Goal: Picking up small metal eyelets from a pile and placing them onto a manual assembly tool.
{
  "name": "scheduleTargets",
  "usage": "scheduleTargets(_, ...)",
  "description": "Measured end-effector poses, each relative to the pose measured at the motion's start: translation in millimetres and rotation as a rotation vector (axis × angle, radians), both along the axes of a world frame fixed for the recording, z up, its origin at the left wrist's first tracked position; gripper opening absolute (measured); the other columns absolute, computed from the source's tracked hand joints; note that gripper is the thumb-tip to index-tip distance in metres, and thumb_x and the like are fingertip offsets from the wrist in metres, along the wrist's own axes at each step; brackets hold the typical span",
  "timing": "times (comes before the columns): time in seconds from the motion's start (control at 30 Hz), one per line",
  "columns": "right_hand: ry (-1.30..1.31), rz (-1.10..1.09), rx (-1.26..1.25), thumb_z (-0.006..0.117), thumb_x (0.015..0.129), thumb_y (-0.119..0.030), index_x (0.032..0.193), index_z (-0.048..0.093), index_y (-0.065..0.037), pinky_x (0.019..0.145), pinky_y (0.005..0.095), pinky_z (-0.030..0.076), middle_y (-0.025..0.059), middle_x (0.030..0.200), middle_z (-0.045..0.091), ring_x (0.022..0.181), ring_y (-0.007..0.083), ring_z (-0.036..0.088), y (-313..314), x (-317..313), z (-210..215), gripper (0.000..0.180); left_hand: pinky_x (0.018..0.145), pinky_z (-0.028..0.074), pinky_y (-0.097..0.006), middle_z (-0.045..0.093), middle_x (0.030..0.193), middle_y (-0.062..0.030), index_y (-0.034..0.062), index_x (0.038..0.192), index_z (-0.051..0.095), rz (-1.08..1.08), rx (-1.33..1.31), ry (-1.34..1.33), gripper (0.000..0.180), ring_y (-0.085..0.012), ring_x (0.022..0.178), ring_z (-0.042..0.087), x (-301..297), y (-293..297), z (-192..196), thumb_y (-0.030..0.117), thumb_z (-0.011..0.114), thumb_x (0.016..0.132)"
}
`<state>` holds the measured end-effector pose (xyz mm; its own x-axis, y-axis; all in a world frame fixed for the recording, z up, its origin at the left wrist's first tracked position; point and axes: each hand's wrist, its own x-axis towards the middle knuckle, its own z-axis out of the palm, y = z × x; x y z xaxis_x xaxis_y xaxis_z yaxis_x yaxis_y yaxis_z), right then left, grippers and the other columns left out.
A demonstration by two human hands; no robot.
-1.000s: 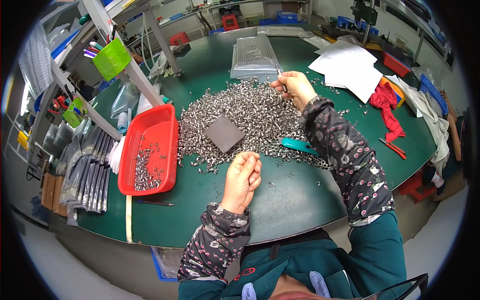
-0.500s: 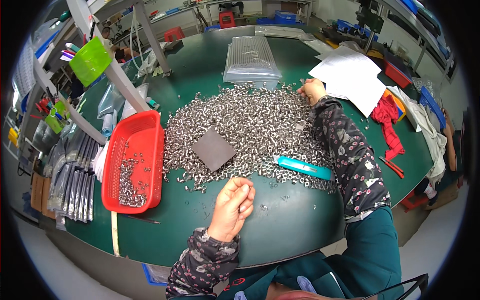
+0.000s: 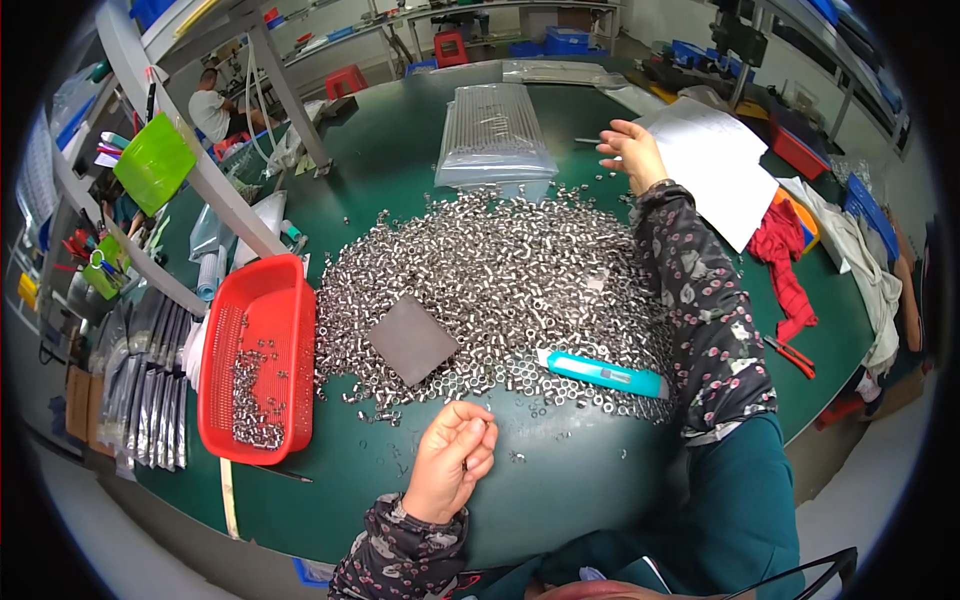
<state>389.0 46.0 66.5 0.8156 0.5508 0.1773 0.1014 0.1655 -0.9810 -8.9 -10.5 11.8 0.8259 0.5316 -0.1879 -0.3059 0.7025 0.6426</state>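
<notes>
A wide heap of small shiny metal rings or nuts [image 3: 500,270] covers the middle of the green table. My left hand [image 3: 450,462] is closed just in front of the heap, thumb against curled fingers; a small dark bit shows between them, too small to name. Beyond the heap's far right edge, my right hand [image 3: 638,158] has its fingers apart and nothing visible in it. A thin metal rod [image 3: 587,141] lies beside its fingertips. On the heap rest a dark grey square plate [image 3: 413,340] and a teal utility knife [image 3: 606,374].
A red basket [image 3: 210,375] at left holds some of the metal pieces. Bagged grey tubes [image 3: 495,125] lie behind the heap. White paper sheets [image 3: 715,165], a red cloth [image 3: 785,265] and red-handled pliers [image 3: 790,357] are on the right. Shelf posts [image 3: 222,130] rise at left.
My right hand has moved farther away, off the heap's edge, and its fingers have spread. My left hand stays closed near the heap. The whole view has shifted slightly.
</notes>
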Motion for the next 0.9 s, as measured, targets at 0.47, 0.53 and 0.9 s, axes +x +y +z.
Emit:
scheduleTargets(0.47,-1.071,0.51,-0.258,0.057,0.072,-0.014,0.104,0.047,-0.009,0.06,0.0364,0.045,0.0122,0.078,0.056,0.071,0.0295,0.056,-168.1,-258.9,7.1,0.034,0.034,0.023,-0.014,0.043,0.058,-0.0001,0.0082,0.08,0.047,-0.015,0.27,-0.027,0.019,-0.0026,0.041,0.029,7.3,-3.8,-6.5,0.026,0.043,0.087)
scheduleTargets(0.53,-1.082,0.516,-0.244,0.058,0.071,-0.013,0.107,0.045,-0.009,0.062,0.0348,0.046,0.0123,0.083,0.055,0.074,0.0283,0.056,-171.8,-276.4,9.9,0.039,0.033,0.022,-0.013,0.043,0.057,0.0016,0.0078,0.079,0.047,-0.061,0.317,-0.024,0.02,-0.0017,0.04,0.03,7.4,-3.7,-2.0,0.027,0.046,0.086)
scheduleTargets(0.9,-0.282,0.761,-0.063,0.058,0.077,-0.01,0.084,0.056,0.0,0.056,0.0206,0.042,0.0027,0.069,0.057,0.065,0.0048,0.052,-155.5,-275.4,-16.9,0.012,0.034,0.021,-0.013,0.04,0.053,0.0042,0.0074,0.082,0.048,-0.271,0.266,-0.089,0.026,-0.0013,0.039,0.03,3.8,-9.6,4.1,0.033,0.048,0.084)
